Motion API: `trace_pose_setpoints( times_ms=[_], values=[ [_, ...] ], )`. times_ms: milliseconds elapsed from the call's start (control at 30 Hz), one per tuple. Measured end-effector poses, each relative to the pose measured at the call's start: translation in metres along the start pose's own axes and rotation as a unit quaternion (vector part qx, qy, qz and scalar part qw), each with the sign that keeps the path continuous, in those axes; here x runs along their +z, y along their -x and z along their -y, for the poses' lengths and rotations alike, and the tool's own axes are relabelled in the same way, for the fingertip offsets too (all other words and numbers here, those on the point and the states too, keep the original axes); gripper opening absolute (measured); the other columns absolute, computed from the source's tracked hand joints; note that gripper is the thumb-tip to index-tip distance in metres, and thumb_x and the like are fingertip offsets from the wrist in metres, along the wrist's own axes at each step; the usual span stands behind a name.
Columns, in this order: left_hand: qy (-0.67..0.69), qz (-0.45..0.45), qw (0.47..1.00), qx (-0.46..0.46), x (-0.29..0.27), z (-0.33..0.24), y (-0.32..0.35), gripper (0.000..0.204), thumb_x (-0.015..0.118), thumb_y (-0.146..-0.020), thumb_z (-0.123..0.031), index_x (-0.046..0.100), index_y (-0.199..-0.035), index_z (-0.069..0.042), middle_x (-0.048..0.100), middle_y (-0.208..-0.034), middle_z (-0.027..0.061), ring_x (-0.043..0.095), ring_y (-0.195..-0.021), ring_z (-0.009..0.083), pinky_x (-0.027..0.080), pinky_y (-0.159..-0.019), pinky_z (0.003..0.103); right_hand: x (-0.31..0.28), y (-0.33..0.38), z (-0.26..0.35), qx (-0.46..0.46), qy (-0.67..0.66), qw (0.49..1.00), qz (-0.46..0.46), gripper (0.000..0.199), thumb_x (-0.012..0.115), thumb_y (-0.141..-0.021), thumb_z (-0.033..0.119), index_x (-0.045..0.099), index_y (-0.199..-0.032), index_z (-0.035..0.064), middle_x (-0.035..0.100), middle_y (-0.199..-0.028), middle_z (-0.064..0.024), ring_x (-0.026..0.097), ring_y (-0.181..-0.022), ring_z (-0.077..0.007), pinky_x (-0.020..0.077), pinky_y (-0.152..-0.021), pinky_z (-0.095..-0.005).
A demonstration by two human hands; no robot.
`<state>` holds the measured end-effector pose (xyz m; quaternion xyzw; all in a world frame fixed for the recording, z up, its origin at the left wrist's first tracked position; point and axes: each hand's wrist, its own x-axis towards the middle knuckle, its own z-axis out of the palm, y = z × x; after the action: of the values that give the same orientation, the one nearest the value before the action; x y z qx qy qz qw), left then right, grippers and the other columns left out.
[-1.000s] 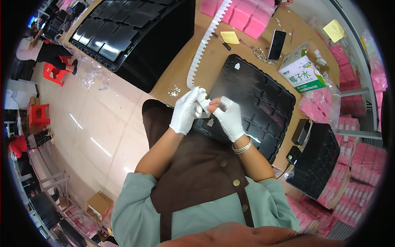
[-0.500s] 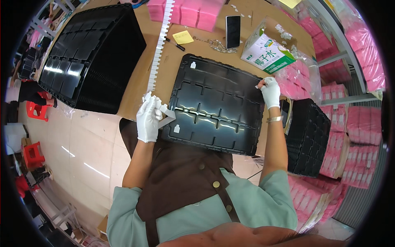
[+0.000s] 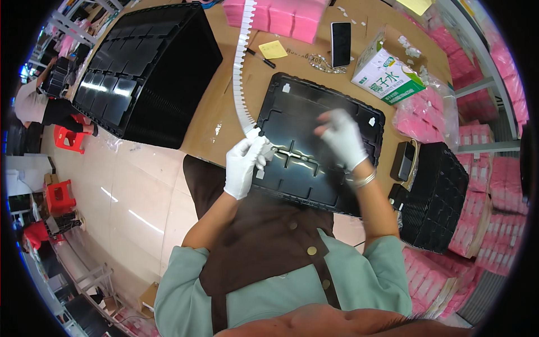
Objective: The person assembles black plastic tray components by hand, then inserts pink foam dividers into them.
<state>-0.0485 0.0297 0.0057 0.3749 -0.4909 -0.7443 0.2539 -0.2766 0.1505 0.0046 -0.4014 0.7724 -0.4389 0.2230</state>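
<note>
A shallow black plastic tray (image 3: 314, 135) lies flat before me, with small white stickers near its far left corner, its far right corner and its near left side. My left hand (image 3: 242, 163), in a white glove, pinches the near end of a long white strip of stickers (image 3: 240, 84) at the tray's left edge. The strip curves away to the far side of the table. Above the tray's right half hovers my right hand (image 3: 342, 137), gloved with bare fingertips and smeared by motion. Whether it holds anything is too blurred to tell.
A tall stack of black trays (image 3: 151, 73) stands at left, a smaller stack (image 3: 435, 196) at right. Along the table's far side are pink packs (image 3: 275, 19), a yellow note (image 3: 273, 49), a black pen (image 3: 261, 58), a phone (image 3: 341, 45) and an open carton (image 3: 387, 73).
My right hand has moved left from the tray's far right corner, where a white sticker now shows. My left hand, still on the strip, has come nearer the tray's left edge. The view has shifted.
</note>
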Motion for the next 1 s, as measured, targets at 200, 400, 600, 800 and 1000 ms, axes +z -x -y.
trace_pose_setpoints(
  times_ms=[200, 400, 600, 800, 1000],
  values=[
    [0.015, -0.006, 1.000, 0.016, -0.004, -0.002, 0.004, 0.021, 0.062, -0.093, -0.019, 0.066, -0.095, 0.001, 0.062, -0.074, 0.0023, 0.053, -0.057, 0.0039, 0.042, -0.052, 0.018, 0.086, 0.035, 0.047, 0.046, -0.265, 0.957, 0.110, 0.011, 0.070, -0.080, 0.007, 0.066, -0.088, 0.0010, 0.065, -0.079, -0.0035, 0.060, -0.075, -0.0101, 0.0475, -0.072, -0.0256],
    [0.046, -0.035, 0.998, 0.002, -0.006, 0.000, 0.009, 0.020, 0.063, -0.092, -0.018, 0.066, -0.096, 0.002, 0.066, -0.082, 0.0054, 0.055, -0.058, 0.0048, 0.045, -0.051, 0.019, 0.091, 0.046, 0.056, 0.018, -0.181, 0.981, 0.073, 0.010, 0.070, -0.081, 0.007, 0.066, -0.088, 0.0000, 0.065, -0.082, -0.0037, 0.060, -0.074, -0.0104, 0.0467, -0.070, -0.0244],
    [0.183, 0.027, 0.978, -0.100, -0.008, -0.001, -0.005, 0.021, 0.058, -0.095, -0.018, 0.061, -0.106, 0.000, 0.062, -0.083, 0.0032, 0.051, -0.056, 0.0058, 0.039, -0.046, 0.018, 0.093, 0.051, 0.047, -0.078, -0.112, 0.990, -0.027, 0.008, 0.069, -0.074, 0.000, 0.065, -0.081, 0.0011, 0.060, -0.082, -0.0048, 0.057, -0.074, -0.0133, 0.0459, -0.068, -0.0264],
    [0.292, 0.048, 0.951, -0.084, -0.019, 0.014, -0.021, 0.016, 0.053, -0.098, -0.016, 0.058, -0.103, -0.002, 0.056, -0.085, 0.0016, 0.052, -0.064, 0.0060, 0.038, -0.050, 0.016, 0.044, 0.070, 0.048, -0.043, -0.095, 0.992, -0.072, 0.012, 0.070, -0.066, -0.001, 0.061, -0.074, 0.0024, 0.057, -0.091, -0.0074, 0.058, -0.086, -0.0238, 0.0462, -0.075, -0.0313],
    [0.149, -0.084, 0.985, -0.004, -0.044, -0.004, -0.012, 0.020, 0.053, -0.098, -0.017, 0.059, -0.107, 0.000, 0.058, -0.089, 0.0020, 0.053, -0.065, 0.0055, 0.038, -0.051, 0.015, -0.062, 0.139, -0.034, 0.008, 0.228, 0.968, -0.103, 0.016, 0.070, -0.058, -0.005, 0.061, -0.070, 0.0019, 0.059, -0.085, -0.0102, 0.057, -0.081, -0.0289, 0.0479, -0.070, -0.0384]
  ],
)
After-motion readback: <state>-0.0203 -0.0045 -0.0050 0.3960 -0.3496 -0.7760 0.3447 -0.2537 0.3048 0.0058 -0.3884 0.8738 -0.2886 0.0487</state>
